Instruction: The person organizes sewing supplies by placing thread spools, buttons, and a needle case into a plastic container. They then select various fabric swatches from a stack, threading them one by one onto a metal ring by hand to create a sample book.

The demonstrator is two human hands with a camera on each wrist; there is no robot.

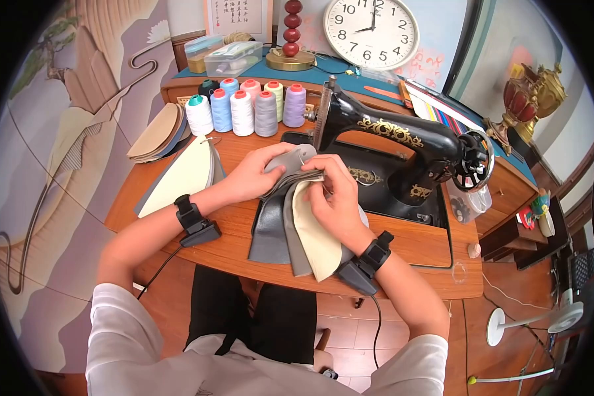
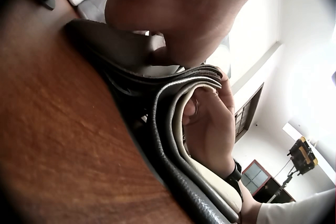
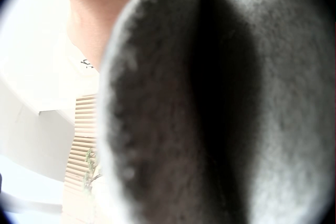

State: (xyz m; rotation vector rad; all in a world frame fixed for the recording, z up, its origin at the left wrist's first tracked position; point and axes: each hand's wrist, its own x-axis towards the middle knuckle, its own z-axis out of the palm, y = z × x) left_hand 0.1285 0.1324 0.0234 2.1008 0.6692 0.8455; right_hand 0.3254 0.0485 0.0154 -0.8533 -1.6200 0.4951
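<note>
Both hands hold a fanned stack of leather swatches over the table's front part, beside the sewing machine (image 1: 389, 132). My left hand (image 1: 251, 177) pinches the grey upper end, thumb on top. With thumb and bent fingers, my right hand (image 1: 336, 198) grips the folded edges near a cream swatch (image 1: 317, 234). A dark grey swatch (image 1: 270, 234) hangs down on the left side of the stack. In the left wrist view the layers curve over towards the right hand (image 2: 212, 129). Fuzzy grey swatch backing (image 3: 152, 108) fills much of the right wrist view.
Several thread spools (image 1: 242, 112) stand behind the left hand. Another swatch fan (image 1: 185, 175) and a stack of tan and dark pieces (image 1: 155, 135) lie at the left. Plastic boxes (image 1: 234, 59) and a clock (image 1: 371, 33) are at the back.
</note>
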